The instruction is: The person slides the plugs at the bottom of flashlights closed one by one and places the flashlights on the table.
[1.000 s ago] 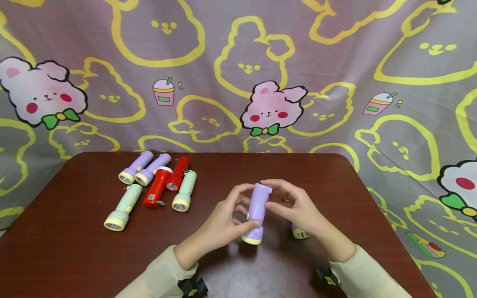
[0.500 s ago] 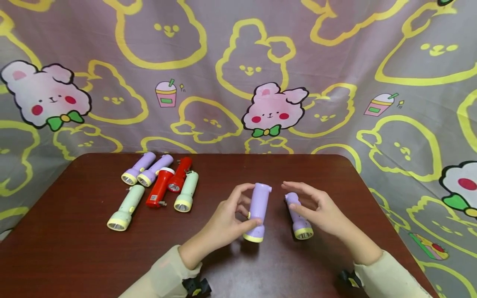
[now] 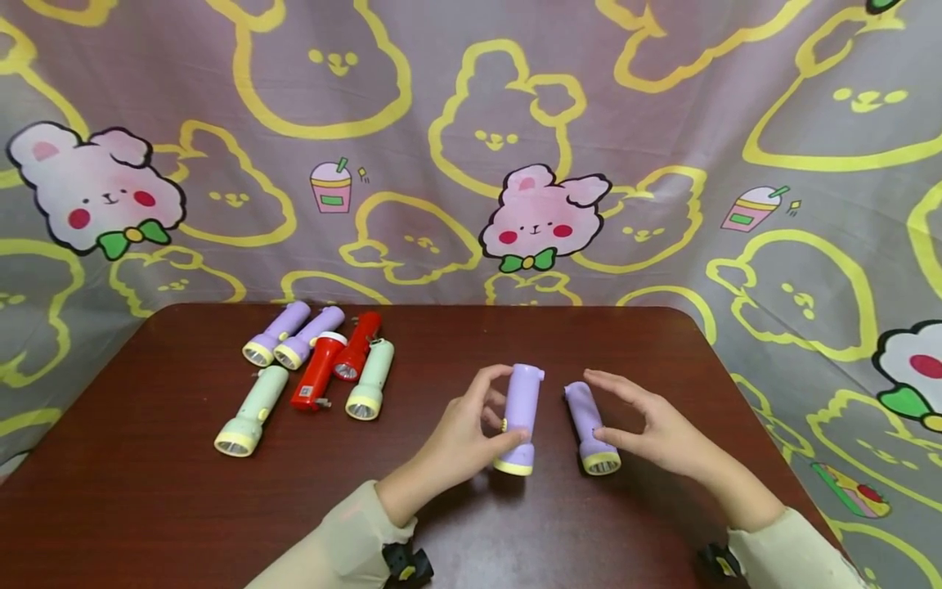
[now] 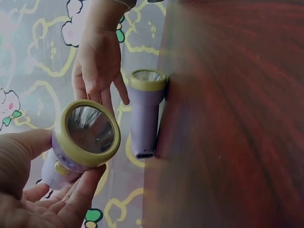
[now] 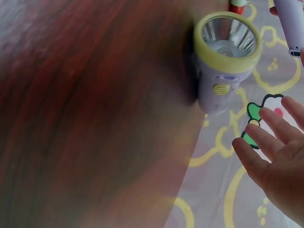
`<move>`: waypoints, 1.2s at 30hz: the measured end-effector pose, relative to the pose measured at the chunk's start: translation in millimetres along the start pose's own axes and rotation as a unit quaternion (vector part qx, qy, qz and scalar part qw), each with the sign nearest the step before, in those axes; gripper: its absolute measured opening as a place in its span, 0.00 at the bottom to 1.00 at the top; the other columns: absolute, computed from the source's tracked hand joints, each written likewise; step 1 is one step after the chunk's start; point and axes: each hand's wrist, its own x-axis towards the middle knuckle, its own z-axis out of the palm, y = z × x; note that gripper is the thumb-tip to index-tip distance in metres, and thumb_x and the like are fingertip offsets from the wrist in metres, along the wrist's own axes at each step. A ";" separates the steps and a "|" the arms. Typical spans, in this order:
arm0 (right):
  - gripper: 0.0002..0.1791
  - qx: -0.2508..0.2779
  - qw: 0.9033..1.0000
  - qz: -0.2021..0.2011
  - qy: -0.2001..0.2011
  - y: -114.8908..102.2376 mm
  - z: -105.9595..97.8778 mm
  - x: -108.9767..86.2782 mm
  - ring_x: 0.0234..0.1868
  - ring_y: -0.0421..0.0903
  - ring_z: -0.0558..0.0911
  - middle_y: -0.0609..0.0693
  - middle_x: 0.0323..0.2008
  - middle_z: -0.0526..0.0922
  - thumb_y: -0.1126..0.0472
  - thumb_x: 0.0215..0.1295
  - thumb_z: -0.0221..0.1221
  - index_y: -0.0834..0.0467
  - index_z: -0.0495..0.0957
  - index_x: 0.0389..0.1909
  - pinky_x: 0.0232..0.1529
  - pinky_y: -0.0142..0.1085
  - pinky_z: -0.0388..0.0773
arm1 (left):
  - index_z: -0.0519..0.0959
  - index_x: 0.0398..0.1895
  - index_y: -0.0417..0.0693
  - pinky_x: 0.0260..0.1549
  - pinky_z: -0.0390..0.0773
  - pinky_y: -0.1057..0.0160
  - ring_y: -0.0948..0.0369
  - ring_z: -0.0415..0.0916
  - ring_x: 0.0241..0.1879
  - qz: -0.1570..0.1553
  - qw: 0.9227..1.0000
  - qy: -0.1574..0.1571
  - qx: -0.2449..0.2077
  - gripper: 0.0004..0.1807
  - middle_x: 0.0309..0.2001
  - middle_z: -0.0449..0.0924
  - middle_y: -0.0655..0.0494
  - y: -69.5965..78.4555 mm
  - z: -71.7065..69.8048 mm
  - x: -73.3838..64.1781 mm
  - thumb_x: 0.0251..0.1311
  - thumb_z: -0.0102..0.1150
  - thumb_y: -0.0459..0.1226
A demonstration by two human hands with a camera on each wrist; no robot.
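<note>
My left hand [image 3: 459,438] grips a purple flashlight [image 3: 524,397] with a yellow rim, holding it above the table with its lens end downward. In the left wrist view, the clear lens of this flashlight [image 4: 92,130] faces the camera, thumb and fingers on either side. A second purple flashlight [image 3: 585,413] lies on the table to the right, lens toward the person. Over it hovers my right hand [image 3: 662,429], fingers spread and holding nothing. The right wrist view has those fingers [image 5: 273,147] apart from that flashlight [image 5: 221,90], whose yellow switch shows.
On the left of the brown table [image 3: 147,507] lie two purple flashlights [image 3: 312,337], two red ones [image 3: 319,372] and two pale green ones [image 3: 253,409], some close together. A patterned curtain [image 3: 412,164] hangs behind the table.
My right hand has let go of the held flashlight and moved right, uncovering the second purple one on the table. The left hand has shifted slightly right with its flashlight.
</note>
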 end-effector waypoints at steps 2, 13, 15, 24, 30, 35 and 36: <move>0.38 -0.001 1.000 0.001 -0.012 3.0 1.5 -1.1 0.68 0.21 0.61 0.55 0.70 0.70 0.56 0.61 0.69 0.49 0.66 0.72 0.61 0.14 0.58 | 0.62 0.68 0.55 0.30 0.79 0.67 0.66 0.78 0.30 -0.010 1.000 -0.002 0.005 0.40 0.42 0.80 0.53 -0.8 3.7 0.7 0.54 0.73 0.37; 0.43 -0.022 0.999 -0.001 -0.039 20.0 4.1 -4.3 0.69 0.22 0.60 0.60 0.70 0.69 0.53 0.58 0.71 0.60 0.65 0.71 0.61 0.11 0.53 | 0.64 0.67 0.52 0.25 0.78 0.67 0.66 0.78 0.29 -0.050 0.998 -0.009 0.028 0.39 0.41 0.79 0.50 -5.4 19.2 12.5 0.53 0.74 0.38; 0.43 -0.027 0.999 0.003 -0.046 21.3 4.1 -4.0 0.69 0.23 0.60 0.60 0.70 0.68 0.52 0.58 0.71 0.60 0.64 0.72 0.62 0.13 0.55 | 0.64 0.67 0.51 0.23 0.78 0.67 0.65 0.78 0.30 -0.055 0.998 -0.008 0.024 0.39 0.41 0.79 0.50 -5.6 20.4 15.2 0.53 0.74 0.38; 0.46 -0.026 0.997 0.018 -0.071 21.9 3.7 -2.3 0.71 0.29 0.62 0.59 0.72 0.66 0.48 0.58 0.70 0.58 0.62 0.73 0.63 0.16 0.56 | 0.64 0.67 0.51 0.24 0.79 0.66 0.64 0.79 0.28 -0.082 0.996 -0.021 0.011 0.40 0.43 0.80 0.47 -8.6 27.2 22.4 0.53 0.74 0.39; 0.46 -0.008 0.997 0.009 -0.082 23.8 4.5 -2.3 0.71 0.26 0.58 0.62 0.73 0.64 0.48 0.59 0.70 0.59 0.61 0.74 0.63 0.13 0.53 | 0.64 0.66 0.48 0.28 0.77 0.67 0.66 0.78 0.28 -0.096 0.995 -0.025 0.027 0.40 0.36 0.82 0.52 -10.3 34.0 27.7 0.52 0.74 0.40; 0.45 0.000 0.996 0.004 -0.091 24.4 4.7 -2.4 0.72 0.27 0.57 0.65 0.73 0.61 0.48 0.59 0.69 0.58 0.61 0.74 0.63 0.14 0.52 | 0.64 0.66 0.47 0.28 0.75 0.67 0.67 0.75 0.28 -0.116 0.992 -0.030 0.045 0.40 0.33 0.82 0.55 -9.3 37.1 32.8 0.53 0.74 0.43; 0.45 0.002 0.996 0.004 -0.092 24.2 4.7 -2.4 0.73 0.27 0.57 0.65 0.74 0.61 0.48 0.59 0.69 0.58 0.61 0.74 0.63 0.13 0.52 | 0.63 0.67 0.47 0.28 0.74 0.68 0.66 0.75 0.28 -0.120 0.991 -0.032 0.048 0.40 0.33 0.81 0.54 -9.4 37.4 33.6 0.53 0.74 0.43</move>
